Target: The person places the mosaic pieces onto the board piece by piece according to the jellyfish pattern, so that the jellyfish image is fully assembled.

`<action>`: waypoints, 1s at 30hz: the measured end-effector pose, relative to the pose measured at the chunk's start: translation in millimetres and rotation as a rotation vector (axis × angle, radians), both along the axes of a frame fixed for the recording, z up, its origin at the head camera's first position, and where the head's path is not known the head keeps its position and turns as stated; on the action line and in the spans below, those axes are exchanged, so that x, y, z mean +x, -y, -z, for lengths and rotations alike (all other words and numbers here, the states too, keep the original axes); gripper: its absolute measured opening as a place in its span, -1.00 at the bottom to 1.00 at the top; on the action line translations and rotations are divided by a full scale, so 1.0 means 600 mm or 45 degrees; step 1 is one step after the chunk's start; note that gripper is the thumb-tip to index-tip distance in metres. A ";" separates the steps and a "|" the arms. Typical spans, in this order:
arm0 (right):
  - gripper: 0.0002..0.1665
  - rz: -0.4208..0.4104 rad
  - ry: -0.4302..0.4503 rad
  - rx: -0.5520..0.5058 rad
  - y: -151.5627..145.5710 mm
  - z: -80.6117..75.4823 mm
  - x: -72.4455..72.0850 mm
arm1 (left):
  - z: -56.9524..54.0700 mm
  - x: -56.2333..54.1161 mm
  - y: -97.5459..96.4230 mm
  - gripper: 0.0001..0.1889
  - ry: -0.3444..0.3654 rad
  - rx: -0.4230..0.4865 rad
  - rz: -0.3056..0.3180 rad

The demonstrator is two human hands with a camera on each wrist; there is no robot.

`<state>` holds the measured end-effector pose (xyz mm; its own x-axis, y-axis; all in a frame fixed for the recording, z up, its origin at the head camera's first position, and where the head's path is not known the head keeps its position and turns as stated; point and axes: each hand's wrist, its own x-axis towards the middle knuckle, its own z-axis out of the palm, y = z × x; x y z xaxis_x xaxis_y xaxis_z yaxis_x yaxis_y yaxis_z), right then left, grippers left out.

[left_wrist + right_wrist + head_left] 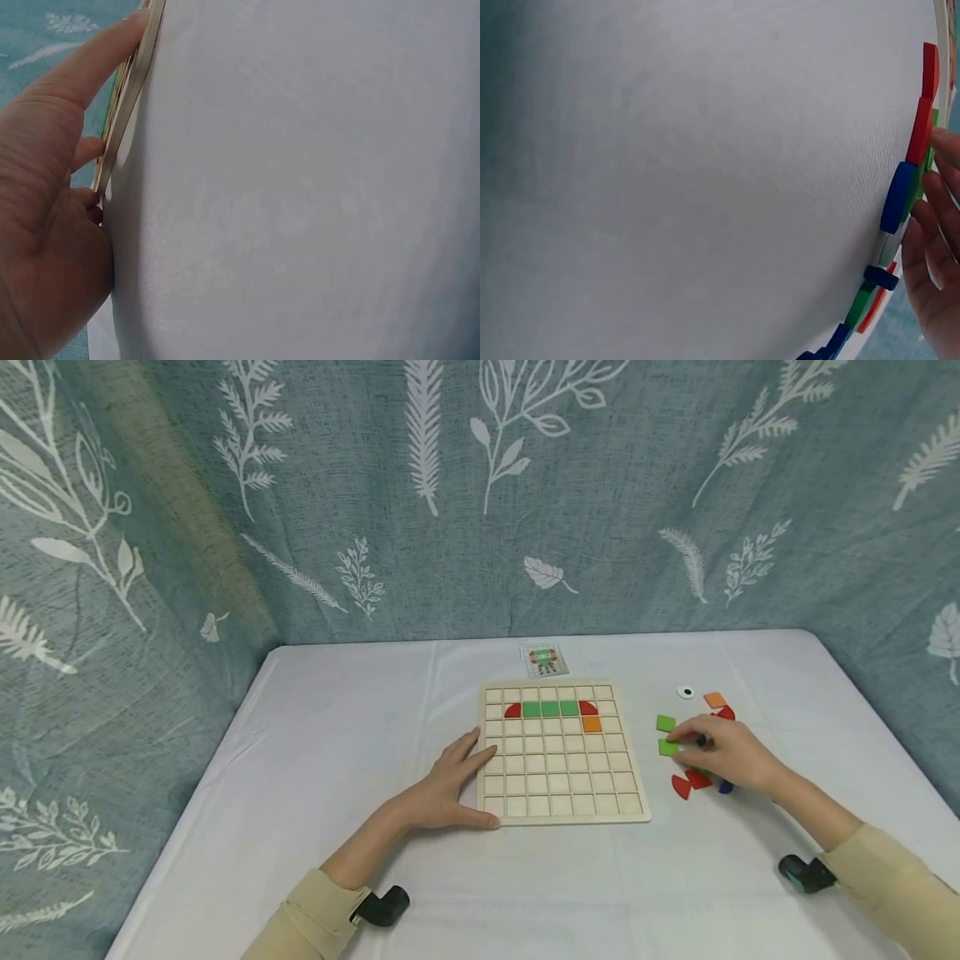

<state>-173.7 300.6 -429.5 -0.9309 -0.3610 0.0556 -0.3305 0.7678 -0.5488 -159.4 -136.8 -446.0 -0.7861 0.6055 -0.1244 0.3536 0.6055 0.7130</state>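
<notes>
A pale wooden grid board (557,817) lies flat on the table. Its upper rows hold three green squares (550,709), a red curved piece (513,711) at either end, and an orange square (592,724) below the right end. The left hand (442,789), fingers spread, rests against the board's left edge, thumb by the near corner. Over the loose pieces on the right, the right hand (723,750) has thumb and index finger at opposite edges of a light green square tile (667,747). Its other fingers partly cover the pieces beneath.
Another light green square (665,723) lies just beyond the right hand. Around it are an eye disc (686,692), an orange tile (715,700), red wedges (681,787) and blue pieces (897,196). A small pattern card (544,661) lies behind the board, before a leafy curtain (465,568).
</notes>
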 end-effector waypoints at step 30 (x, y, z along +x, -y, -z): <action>-0.56 0.462 0.072 0.104 -0.069 -0.002 -0.028 | 0.002 0.000 0.002 0.08 -0.007 -0.016 -0.003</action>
<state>-190.7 341.9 -428.3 -0.9998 -0.0084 -0.0152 0.0001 0.8716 -0.4903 -159.2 -137.9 -447.4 -0.7880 0.6023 -0.1275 0.3563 0.6150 0.7034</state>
